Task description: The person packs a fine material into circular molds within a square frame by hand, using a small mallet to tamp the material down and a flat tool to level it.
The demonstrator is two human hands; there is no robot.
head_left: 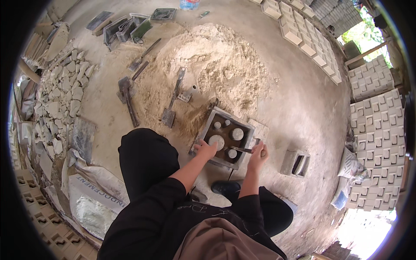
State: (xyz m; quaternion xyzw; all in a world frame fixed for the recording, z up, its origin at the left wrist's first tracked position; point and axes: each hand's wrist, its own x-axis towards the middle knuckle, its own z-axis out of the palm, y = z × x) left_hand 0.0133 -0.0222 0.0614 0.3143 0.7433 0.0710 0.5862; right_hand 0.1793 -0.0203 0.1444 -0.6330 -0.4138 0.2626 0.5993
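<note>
A square mould frame (pixel 248 132), grey and dusty, lies on the ground in front of me. Pale round discs of different sizes stand out of the dark surface inside it, the largest disc (pixel 216 140) at the left. My left hand (pixel 205 150) reaches over the mould's left side, beside that disc, fingers extended and apart. My right hand (pixel 258 155), at the right side, is closed round the handle of a narrow dark-bladed tool (pixel 242 149). Its blade points left over the mould, above the small lower disc (pixel 232 154); its tip's exact shape is hard to make out.
Beyond the mould rises a heap of pale powder (pixel 216 56), with a small shovel (pixel 172 102) and a hammer (pixel 126 97) to its left. A hollow block (pixel 296 164) stands at right. Stacked blocks (pixel 375 147) line the right side; broken stones (pixel 58 95) lie left.
</note>
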